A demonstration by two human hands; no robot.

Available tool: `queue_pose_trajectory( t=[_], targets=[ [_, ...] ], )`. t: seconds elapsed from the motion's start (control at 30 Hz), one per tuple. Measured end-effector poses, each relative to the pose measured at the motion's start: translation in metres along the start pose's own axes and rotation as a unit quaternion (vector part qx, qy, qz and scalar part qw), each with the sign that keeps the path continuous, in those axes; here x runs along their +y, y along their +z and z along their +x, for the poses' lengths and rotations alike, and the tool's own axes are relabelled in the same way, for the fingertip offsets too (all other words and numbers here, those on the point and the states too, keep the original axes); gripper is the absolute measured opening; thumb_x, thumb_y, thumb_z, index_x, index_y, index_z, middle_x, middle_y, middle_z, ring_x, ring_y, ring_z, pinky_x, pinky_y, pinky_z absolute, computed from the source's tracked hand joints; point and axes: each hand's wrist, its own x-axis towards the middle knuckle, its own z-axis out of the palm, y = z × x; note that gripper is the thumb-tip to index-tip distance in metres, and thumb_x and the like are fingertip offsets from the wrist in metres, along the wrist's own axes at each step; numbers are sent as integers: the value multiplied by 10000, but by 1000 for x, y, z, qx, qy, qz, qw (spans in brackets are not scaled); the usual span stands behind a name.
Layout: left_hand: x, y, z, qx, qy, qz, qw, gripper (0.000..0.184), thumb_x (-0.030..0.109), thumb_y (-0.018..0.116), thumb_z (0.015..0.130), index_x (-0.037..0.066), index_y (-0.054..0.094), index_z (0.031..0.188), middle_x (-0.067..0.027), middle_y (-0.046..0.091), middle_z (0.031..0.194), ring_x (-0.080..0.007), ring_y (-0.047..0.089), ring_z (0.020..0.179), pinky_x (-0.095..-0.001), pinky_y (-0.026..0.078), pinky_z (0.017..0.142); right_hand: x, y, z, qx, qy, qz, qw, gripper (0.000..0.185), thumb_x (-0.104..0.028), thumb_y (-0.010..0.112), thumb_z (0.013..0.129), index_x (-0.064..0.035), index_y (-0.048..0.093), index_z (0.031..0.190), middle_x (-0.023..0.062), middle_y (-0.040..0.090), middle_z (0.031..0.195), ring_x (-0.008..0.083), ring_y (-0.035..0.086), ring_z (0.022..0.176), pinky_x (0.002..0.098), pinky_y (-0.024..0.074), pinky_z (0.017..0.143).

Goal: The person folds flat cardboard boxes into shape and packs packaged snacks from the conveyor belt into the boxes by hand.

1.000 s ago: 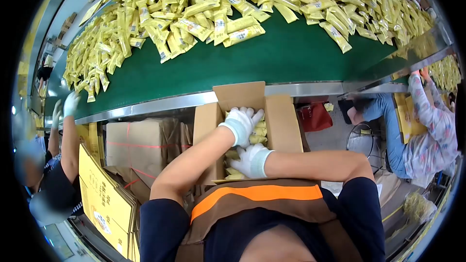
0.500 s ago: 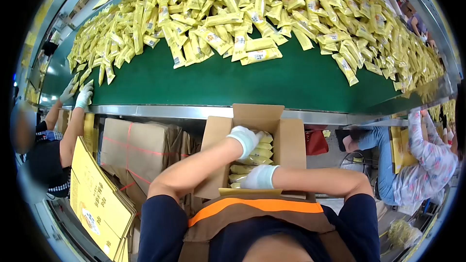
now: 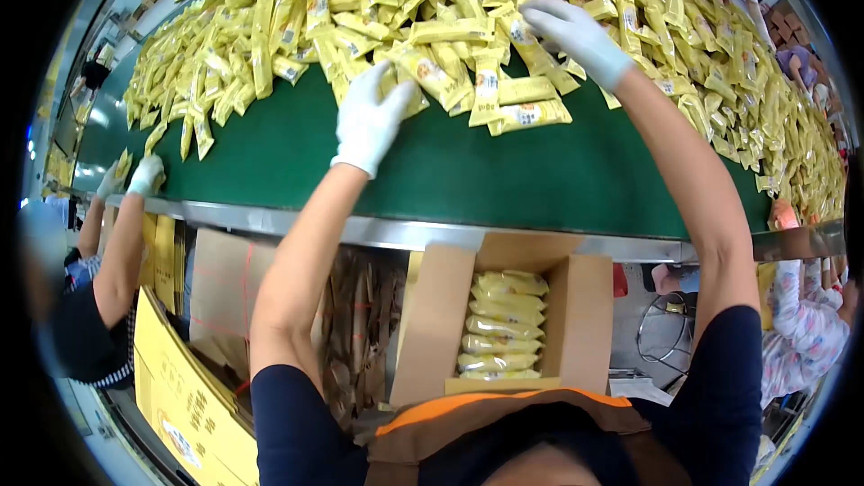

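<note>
Both my hands wear white gloves and reach over the green belt (image 3: 432,189) to the heap of yellow packets (image 3: 450,31). My left hand (image 3: 371,117) has its thumb and fingers apart at the heap's near edge, with packets just beyond. Further right, my right hand (image 3: 578,36) stretches its fingers out over the packets, fingertips touching them. Below the belt, close to my body, an open cardboard box (image 3: 436,328) holds a column of several yellow packets (image 3: 502,324) lying flat, one behind another.
At left, a co-worker's gloved hands (image 3: 144,175) hold packets at the belt edge. Yellow flat cartons (image 3: 184,396) and brown wrapped bundles (image 3: 225,283) stand left of the box. A seated person (image 3: 801,342) is at right, near a round stool (image 3: 664,328). A metal rail (image 3: 387,232) edges the belt.
Both my hands have left the box and moved up to the heap, uncovering the packets inside. The box and heap appear further right and lower in view. The co-worker's hands drew back to the belt edge.
</note>
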Motion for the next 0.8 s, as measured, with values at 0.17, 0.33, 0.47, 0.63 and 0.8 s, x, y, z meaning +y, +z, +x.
queue_pose_trajectory(
  t=[0.17,0.33,0.47,0.63,0.8],
  targets=[
    [-33,25,32,-71,-82,164,980,728,612,541,861,85,525,1363,-200,563,1336,-398,589,1144,-405,453,987,43,94,116,-2,-41,-258,965,889,-652,627,779,-175,388,1491,169,456,1463,340,445,1349,425,354,1117],
    [-50,39,16,-95,50,155,982,614,461,641,822,103,558,1312,-225,492,1388,-410,554,1172,-415,466,970,29,105,69,-154,-37,-296,942,1061,-681,685,658,-196,313,1525,197,356,1518,388,436,1334,447,382,1092],
    [12,30,-34,-217,65,35,973,651,294,699,797,99,520,1391,-241,457,1427,-359,455,1320,-345,367,1075,52,43,6,-206,-83,-337,915,1006,-603,735,669,-112,394,1479,209,465,1433,358,472,1305,403,385,1083],
    [63,36,-42,-256,198,326,888,789,302,695,759,245,388,1484,-98,531,1406,-421,456,1291,-679,183,1074,84,-34,-60,-77,17,-391,917,739,-533,682,785,-32,537,1308,227,618,1233,347,590,1159,391,459,988],
    [77,46,-47,-243,174,441,846,835,433,740,751,146,407,1461,-113,551,1367,-333,507,1248,-658,235,1090,66,-53,-133,221,63,-211,950,643,-542,664,789,-43,558,1181,229,653,1080,387,624,1022,430,490,906]
  ],
)
